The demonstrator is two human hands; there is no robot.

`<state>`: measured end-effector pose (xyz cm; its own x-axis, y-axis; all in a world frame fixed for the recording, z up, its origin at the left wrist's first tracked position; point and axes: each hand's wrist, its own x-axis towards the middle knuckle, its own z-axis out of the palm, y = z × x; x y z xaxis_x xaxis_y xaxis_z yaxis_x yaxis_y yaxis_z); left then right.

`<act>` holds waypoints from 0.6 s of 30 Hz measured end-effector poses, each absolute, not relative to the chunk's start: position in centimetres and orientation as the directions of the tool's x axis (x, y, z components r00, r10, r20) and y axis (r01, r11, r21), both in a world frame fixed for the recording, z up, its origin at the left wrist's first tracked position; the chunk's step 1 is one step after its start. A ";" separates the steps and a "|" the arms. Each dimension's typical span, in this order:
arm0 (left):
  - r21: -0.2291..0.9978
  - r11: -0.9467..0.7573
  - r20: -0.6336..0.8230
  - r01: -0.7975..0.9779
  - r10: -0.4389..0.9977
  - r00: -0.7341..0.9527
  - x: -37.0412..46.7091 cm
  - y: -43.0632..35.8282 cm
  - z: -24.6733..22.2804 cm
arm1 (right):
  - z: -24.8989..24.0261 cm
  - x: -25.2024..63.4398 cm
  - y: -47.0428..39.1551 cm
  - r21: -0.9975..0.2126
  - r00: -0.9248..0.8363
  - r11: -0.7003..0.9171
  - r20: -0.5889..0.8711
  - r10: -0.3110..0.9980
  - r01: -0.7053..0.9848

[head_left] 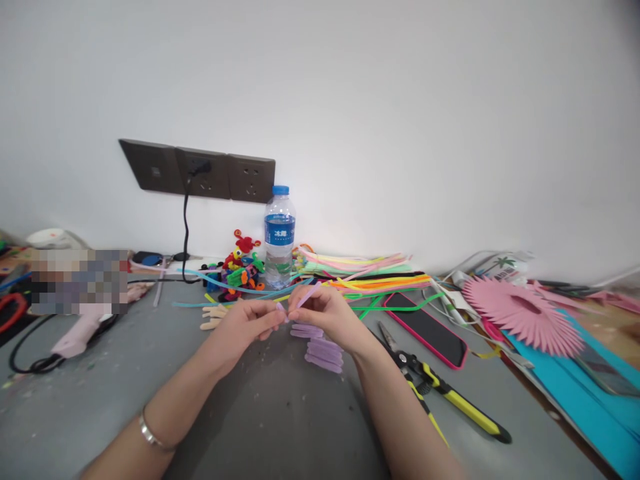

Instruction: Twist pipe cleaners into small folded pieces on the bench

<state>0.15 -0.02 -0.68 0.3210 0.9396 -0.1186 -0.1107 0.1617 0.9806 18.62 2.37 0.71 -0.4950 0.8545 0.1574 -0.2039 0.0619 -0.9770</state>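
Observation:
Between my two hands is a short lilac pipe cleaner (309, 294). My left hand (254, 321) pinches its lower end, thumb against fingertips. Close against it, my right hand (325, 312) grips the same piece, and the upper end sticks out past the fingers. Just below my right hand, several folded lilac pipe cleaners (324, 355) lie in a small stack on the grey table. A few cream-coloured pieces (214, 315) lie behind my left hand, partly hidden by it.
Yellow-and-black pliers (425, 380) and a pink-cased phone (427, 330) lie to the right. Behind my hands are a water bottle (280, 240), loose coloured pipe cleaners (370, 283) and small pipe-cleaner figures (243, 263). A corded pink glue gun (80, 330) lies left; a pink pleated paper fan (523, 317) lies far right.

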 end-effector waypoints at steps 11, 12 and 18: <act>0.987 0.124 -0.162 0.104 0.795 0.584 -0.9 0.0 0.4 | 1.1 19.3 1.9 -0.973 -0.745 -0.154 0.028 0.666 -0.174; 0.984 0.124 -0.174 0.125 0.786 0.594 -0.9 0.0 0.4 | 1.1 19.4 1.9 -0.973 -0.757 -0.169 0.011 0.653 -0.160; 0.974 0.072 -0.168 0.214 0.863 0.476 -0.8 0.1 0.3 | 0.9 19.4 2.3 -0.982 -0.643 -0.143 -0.029 0.765 -0.126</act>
